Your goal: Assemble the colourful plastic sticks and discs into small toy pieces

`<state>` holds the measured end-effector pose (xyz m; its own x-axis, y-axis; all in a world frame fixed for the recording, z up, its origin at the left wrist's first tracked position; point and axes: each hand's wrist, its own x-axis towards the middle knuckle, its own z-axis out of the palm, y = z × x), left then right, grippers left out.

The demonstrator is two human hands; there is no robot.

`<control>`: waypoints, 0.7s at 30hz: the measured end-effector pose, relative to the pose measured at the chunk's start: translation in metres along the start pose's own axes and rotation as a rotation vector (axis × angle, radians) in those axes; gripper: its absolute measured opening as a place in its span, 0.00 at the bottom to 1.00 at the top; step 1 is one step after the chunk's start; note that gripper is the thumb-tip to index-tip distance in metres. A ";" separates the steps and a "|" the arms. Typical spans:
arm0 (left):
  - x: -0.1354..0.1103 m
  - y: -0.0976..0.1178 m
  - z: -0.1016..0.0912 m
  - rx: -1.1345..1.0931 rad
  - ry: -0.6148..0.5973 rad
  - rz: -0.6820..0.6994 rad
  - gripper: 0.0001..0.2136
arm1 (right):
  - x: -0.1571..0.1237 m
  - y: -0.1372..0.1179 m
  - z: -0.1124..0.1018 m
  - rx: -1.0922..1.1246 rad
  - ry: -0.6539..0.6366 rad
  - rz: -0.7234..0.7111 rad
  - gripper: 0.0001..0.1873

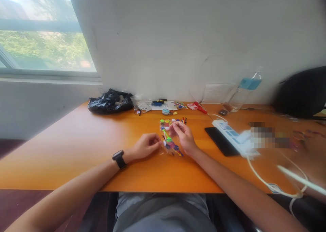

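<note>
A clear plastic bag [170,145] with small brightly coloured pieces inside, green, yellow, red and blue among them, lies on the table between my hands. My left hand [147,145], with a dark watch [119,159] on the wrist, is closed, thumb and forefinger pinching the bag's left edge. From the other side my right hand [185,137] curls over the bag's upper right part, fingers closed on the plastic. Its fingertips partly cover the pieces, several of which show near the bag's top.
Along the wall are a black plastic bag [109,102], a round tin-like item [166,112], a red-handled tool [200,107] and a clear bottle [241,92]. A white power strip [231,137] lies right of my hand, beside a black phone-like slab [219,142]. White cables [262,181] trail off the table.
</note>
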<state>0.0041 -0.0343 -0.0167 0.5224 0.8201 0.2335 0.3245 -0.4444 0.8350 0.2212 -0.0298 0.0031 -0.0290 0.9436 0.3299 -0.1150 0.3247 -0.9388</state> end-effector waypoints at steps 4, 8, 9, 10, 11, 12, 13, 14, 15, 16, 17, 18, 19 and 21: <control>-0.001 0.008 -0.002 -0.078 0.043 0.018 0.19 | 0.001 0.002 -0.001 0.068 0.024 0.087 0.22; -0.001 0.012 -0.002 -0.175 -0.015 0.005 0.21 | 0.001 0.004 0.001 0.113 -0.017 0.140 0.22; 0.000 0.013 -0.001 -0.191 -0.019 -0.002 0.21 | 0.000 0.005 0.001 0.094 -0.045 0.136 0.21; 0.000 0.013 -0.001 -0.201 -0.014 -0.007 0.21 | 0.000 0.005 0.001 0.065 -0.080 0.131 0.21; 0.000 0.013 -0.001 -0.203 -0.004 -0.012 0.21 | -0.001 0.006 0.001 0.034 -0.117 0.128 0.20; 0.000 0.014 -0.001 -0.201 0.008 -0.019 0.22 | -0.001 0.008 0.001 0.006 -0.146 0.123 0.19; -0.001 0.015 -0.001 -0.197 0.019 -0.027 0.22 | -0.001 0.009 0.001 -0.016 -0.162 0.116 0.18; -0.001 0.015 -0.001 -0.194 0.029 -0.035 0.22 | -0.001 0.010 0.001 -0.032 -0.164 0.107 0.17; -0.001 0.016 -0.002 -0.193 0.041 -0.042 0.23 | -0.001 0.012 0.001 -0.039 -0.153 0.101 0.15; -0.001 0.017 -0.002 -0.195 0.057 -0.048 0.24 | 0.000 0.012 0.000 -0.039 -0.131 0.095 0.15; -0.001 0.018 -0.002 -0.202 0.072 -0.052 0.24 | 0.000 0.013 0.000 -0.035 -0.100 0.093 0.15; -0.001 0.018 -0.002 -0.215 0.083 -0.053 0.24 | 0.001 0.013 -0.001 -0.030 -0.068 0.091 0.15; -0.001 0.018 -0.002 -0.233 0.089 -0.055 0.23 | 0.002 0.012 -0.001 -0.027 -0.036 0.088 0.15; 0.000 0.017 -0.001 -0.260 0.085 -0.070 0.22 | 0.003 0.010 -0.003 -0.022 0.020 0.075 0.15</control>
<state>0.0085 -0.0420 -0.0018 0.4339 0.8778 0.2028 0.1386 -0.2875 0.9477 0.2227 -0.0232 -0.0058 -0.0168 0.9665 0.2563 -0.0918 0.2537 -0.9629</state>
